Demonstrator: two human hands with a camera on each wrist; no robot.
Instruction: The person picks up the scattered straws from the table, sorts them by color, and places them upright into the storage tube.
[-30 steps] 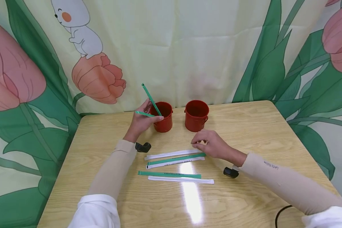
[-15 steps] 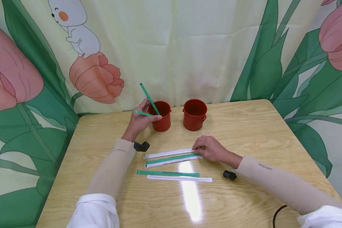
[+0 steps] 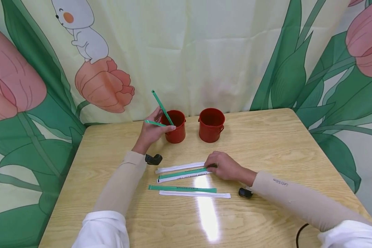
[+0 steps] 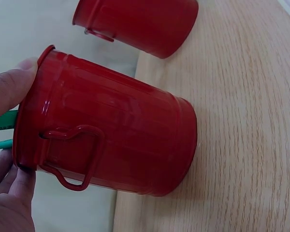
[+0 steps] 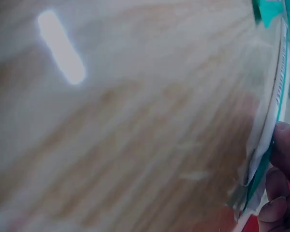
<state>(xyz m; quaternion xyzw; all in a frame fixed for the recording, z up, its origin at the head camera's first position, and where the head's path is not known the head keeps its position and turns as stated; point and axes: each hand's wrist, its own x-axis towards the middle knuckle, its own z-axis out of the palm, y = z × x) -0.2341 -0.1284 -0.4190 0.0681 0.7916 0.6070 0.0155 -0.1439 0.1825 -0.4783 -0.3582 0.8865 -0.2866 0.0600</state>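
Note:
My left hand grips the rim of the left red bucket, its thumb over the near edge. Two green wrapped straws show there: one green straw leans up out of the bucket, and another green straw pokes out between thumb and fingers. Over the table, my right hand pinches the right end of a green wrapped straw. A white wrapped straw with dark print lies right along that one. In the right wrist view, the thumb meets the green straw near its end.
To the right of the gripped bucket stands a second red bucket. White wrapped straws lie just behind the pinched one. Nearer the front are another green straw and a white straw. A printed curtain hangs behind the table.
My right hand has come down and slightly left onto the end of the green straw and now pinches it. The left hand stays on its bucket. The whole view has shifted slightly.

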